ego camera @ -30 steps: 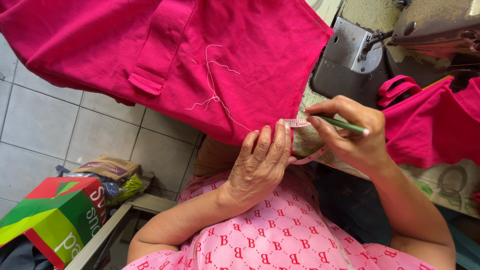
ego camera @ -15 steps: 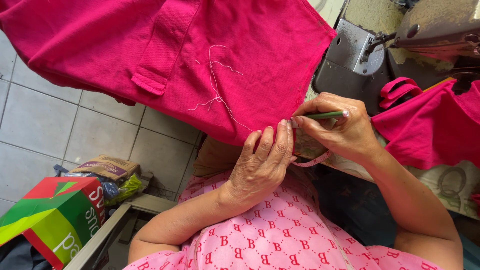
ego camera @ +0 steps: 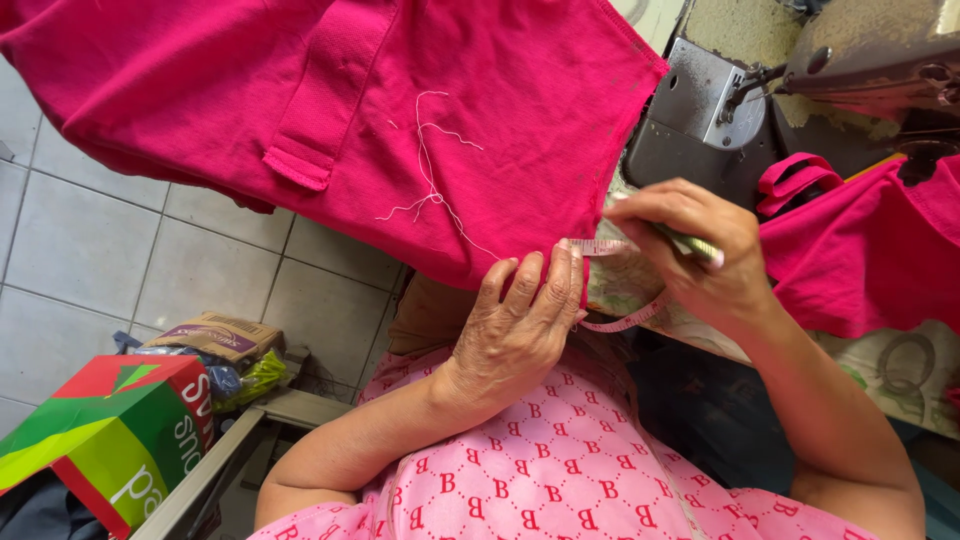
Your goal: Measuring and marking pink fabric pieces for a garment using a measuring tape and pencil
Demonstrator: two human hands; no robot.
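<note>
Pink fabric (ego camera: 400, 120) edge | left hand (ego camera: 515, 325) grip pinching hem | right hand (ego camera: 700, 250) grip pinching pen (ego camera: 690, 245)

The right hand (ego camera: 700, 250) has drawn in from where it stood out to the right a second ago, closing on the corner of the bright pink knit fabric (ego camera: 400, 130); its slim green pen (ego camera: 690, 243), then plainly showing, is now mostly hidden under the fingers
</note>
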